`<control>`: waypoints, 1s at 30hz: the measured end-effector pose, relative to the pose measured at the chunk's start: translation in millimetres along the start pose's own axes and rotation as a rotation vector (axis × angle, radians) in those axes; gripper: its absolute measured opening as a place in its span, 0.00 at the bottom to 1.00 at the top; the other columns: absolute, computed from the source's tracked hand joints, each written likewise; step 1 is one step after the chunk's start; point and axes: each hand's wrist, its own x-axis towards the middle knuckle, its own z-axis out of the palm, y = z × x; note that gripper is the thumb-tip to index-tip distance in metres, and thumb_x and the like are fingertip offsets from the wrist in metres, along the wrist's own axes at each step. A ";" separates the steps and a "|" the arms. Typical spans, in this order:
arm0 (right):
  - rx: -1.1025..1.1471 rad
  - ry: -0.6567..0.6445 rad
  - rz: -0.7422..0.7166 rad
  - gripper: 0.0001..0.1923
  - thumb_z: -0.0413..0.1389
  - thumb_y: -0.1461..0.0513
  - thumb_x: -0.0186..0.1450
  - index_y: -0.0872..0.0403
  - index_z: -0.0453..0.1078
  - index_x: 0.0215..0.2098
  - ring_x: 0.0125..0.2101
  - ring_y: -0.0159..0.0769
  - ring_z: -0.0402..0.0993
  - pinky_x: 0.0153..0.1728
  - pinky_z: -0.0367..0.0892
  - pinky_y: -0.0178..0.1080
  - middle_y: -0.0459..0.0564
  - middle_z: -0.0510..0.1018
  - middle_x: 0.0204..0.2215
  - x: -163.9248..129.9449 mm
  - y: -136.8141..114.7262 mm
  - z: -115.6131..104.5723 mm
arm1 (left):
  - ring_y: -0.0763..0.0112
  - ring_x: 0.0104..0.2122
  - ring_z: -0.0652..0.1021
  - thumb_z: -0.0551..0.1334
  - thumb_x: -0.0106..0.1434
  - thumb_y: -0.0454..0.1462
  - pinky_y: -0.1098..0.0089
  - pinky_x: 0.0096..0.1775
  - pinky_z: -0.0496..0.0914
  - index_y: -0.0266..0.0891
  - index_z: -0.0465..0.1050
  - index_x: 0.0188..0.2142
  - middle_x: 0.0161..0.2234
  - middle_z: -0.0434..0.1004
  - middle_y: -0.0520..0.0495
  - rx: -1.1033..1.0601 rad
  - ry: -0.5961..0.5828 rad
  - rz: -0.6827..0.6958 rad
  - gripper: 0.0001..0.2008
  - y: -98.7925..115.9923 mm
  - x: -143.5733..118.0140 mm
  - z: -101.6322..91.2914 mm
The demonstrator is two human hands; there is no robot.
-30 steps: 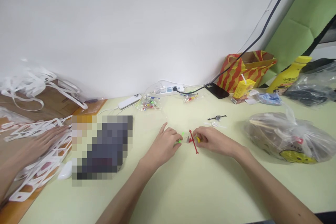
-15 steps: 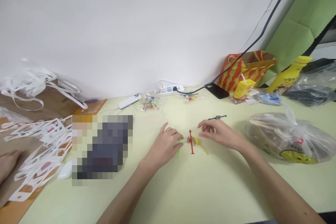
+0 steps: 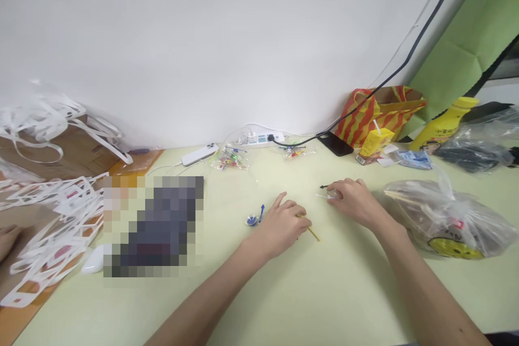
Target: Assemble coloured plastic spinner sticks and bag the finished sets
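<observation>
"What's along the worktop's [image 3: 332, 292] back edge?"

"Power strip [image 3: 263, 139] in the middle, packets [image 3: 231, 158] before it. Rightward, the phone [image 3: 335, 144], then the drink carton [image 3: 375, 145] before the carry bag [image 3: 352, 120]; the bottle [image 3: 445, 125] is towards the back right corner."

"And nearer the front?"

"Tied bag [image 3: 448, 230] towards the right edge, right hand [image 3: 352, 201] left of it, a pointer [image 3: 323, 187] beside that hand. Farther left, the left hand [image 3: 281, 226], with a disc [image 3: 251, 220] just left and a stick [image 3: 314, 234] at its right."

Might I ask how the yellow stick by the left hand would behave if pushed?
The yellow stick looks thin, so it is probably light. Its straight visible length suggests some stiffness. With the left hand over its far end, a push might swivel it.
</observation>
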 end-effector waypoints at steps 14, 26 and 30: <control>1.177 -0.269 -0.129 0.18 0.61 0.49 0.63 0.53 0.76 0.44 0.30 0.33 0.64 0.33 0.60 0.36 0.47 0.73 0.31 -7.1 -42.8 -7.2 | 0.64 0.52 0.75 0.58 0.71 0.38 0.52 0.62 0.61 0.45 0.70 0.54 0.50 0.76 0.46 -0.203 0.403 -0.091 0.13 -3.9 -27.7 -7.3; 1.494 -0.524 -0.243 0.15 0.60 0.52 0.66 0.57 0.73 0.37 0.28 0.31 0.64 0.32 0.61 0.36 0.46 0.69 0.27 -17.9 -88.8 14.0 | 0.62 0.49 0.75 0.63 0.67 0.36 0.57 0.51 0.72 0.46 0.73 0.51 0.50 0.77 0.45 -0.406 0.681 -0.025 0.13 8.8 -36.4 3.2; 1.437 -0.379 -0.196 0.14 0.57 0.51 0.68 0.55 0.70 0.39 0.27 0.32 0.67 0.32 0.63 0.36 0.46 0.72 0.28 -17.9 -92.9 12.0 | 0.64 0.45 0.77 0.64 0.65 0.34 0.57 0.51 0.71 0.43 0.73 0.46 0.44 0.80 0.46 -0.368 0.731 -0.051 0.09 6.6 -35.9 -1.8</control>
